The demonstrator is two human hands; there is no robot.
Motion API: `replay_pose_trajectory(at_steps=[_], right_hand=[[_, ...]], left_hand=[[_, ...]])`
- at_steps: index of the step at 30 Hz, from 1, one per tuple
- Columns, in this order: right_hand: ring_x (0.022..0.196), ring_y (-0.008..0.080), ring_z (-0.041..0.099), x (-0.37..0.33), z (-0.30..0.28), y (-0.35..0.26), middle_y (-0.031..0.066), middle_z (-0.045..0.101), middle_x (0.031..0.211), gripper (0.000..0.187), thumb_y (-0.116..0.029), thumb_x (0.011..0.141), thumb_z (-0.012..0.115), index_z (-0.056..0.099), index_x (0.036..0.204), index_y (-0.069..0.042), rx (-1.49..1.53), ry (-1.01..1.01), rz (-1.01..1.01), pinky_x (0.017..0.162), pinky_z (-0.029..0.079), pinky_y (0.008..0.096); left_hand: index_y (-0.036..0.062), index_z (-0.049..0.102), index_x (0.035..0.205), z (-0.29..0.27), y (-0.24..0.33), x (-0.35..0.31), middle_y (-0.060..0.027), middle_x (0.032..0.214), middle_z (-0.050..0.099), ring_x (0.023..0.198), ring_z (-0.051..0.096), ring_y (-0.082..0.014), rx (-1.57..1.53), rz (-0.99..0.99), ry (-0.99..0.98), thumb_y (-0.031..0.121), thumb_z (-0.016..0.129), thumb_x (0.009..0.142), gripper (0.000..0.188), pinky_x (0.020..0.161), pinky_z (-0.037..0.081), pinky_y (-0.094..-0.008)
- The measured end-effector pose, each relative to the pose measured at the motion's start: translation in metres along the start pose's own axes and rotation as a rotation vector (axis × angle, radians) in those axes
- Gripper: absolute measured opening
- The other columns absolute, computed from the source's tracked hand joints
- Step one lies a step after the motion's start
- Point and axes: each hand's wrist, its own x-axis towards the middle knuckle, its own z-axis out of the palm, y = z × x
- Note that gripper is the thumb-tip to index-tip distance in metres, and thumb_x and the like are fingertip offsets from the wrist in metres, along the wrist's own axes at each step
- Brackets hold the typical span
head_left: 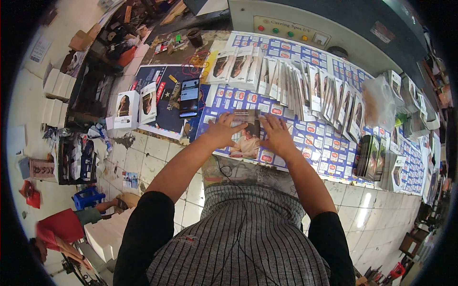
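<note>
A brown printed piece, a flat carton or booklet with a picture of a person on it (pixel 245 136), lies at the near edge of the table. My left hand (pixel 222 132) rests along its left side, fingers spread and the fingertips on or beside its edge. On the opposite side my right hand (pixel 277 136) lies with its fingers apart, the thumb and fingertips by the right edge. Whether the piece is one sheet or a thin stack, I cannot tell. Beyond both hands stretches a long fanned row of white printed cartons (pixel 286 81).
A phone (pixel 189 97) lies left of my hands, near two white cartons (pixel 126 108). Green-black cartons (pixel 367 157) and a clear plastic bag (pixel 378 102) are at the right. A grey machine with buttons (pixel 291 28) stands behind the table. Another person (pixel 59 226) is at lower left.
</note>
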Motion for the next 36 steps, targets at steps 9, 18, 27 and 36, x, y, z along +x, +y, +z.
replay_pose_trajectory(at_steps=[9, 18, 27, 36], right_hand=[[0.145, 0.0385, 0.028, -0.058, 0.02, -0.035, 0.0237, 0.032, 0.154, 0.109, -0.039, 0.071, 0.085, 0.024, 0.152, 0.0, 0.114, -0.022, -0.047, 0.118, 0.023, 0.0545], [0.094, 0.0361, 0.065, -0.009, 0.013, -0.066, 0.0256, 0.063, 0.113, 0.057, -0.017, 0.086, 0.073, 0.049, 0.132, 0.006, 0.888, 0.22, 0.466, 0.082, 0.052, 0.0394], [0.102, 0.0343, 0.061, -0.041, -0.015, -0.102, 0.0213, 0.056, 0.118, 0.043, -0.011, 0.091, 0.064, 0.056, 0.132, -0.002, 0.555, 0.499, -0.069, 0.086, 0.052, 0.0401], [0.105, 0.0222, 0.06, -0.066, -0.009, -0.032, 0.0134, 0.064, 0.108, 0.043, -0.026, 0.096, 0.066, 0.058, 0.128, 0.003, 1.259, 0.531, 0.435, 0.093, 0.047, 0.0363]], left_hand=[[0.0384, 0.033, 0.153, 0.015, -0.014, -0.005, -0.0134, 0.159, 0.022, 0.148, 0.018, -0.038, 0.008, 0.081, 0.127, 0.043, 0.079, 0.078, 0.088, 0.114, 0.022, -0.0668], [0.0238, 0.041, 0.151, 0.051, -0.032, -0.01, -0.0168, 0.157, 0.027, 0.144, 0.026, -0.0375, 0.035, 0.203, 0.42, 0.049, 0.068, 0.087, 0.074, 0.112, 0.023, -0.0647], [-0.0017, 0.062, 0.11, 0.007, 0.072, -0.041, -0.0098, 0.082, 0.063, 0.076, 0.056, -0.0161, -1.209, -0.091, 0.535, 0.042, 0.049, 0.104, 0.046, 0.071, 0.046, -0.0325], [0.0002, 0.064, 0.117, 0.006, 0.073, -0.037, -0.0001, 0.097, 0.066, 0.086, 0.057, -0.0061, -1.557, 0.037, 0.464, 0.034, 0.047, 0.107, 0.04, 0.077, 0.047, -0.0235]])
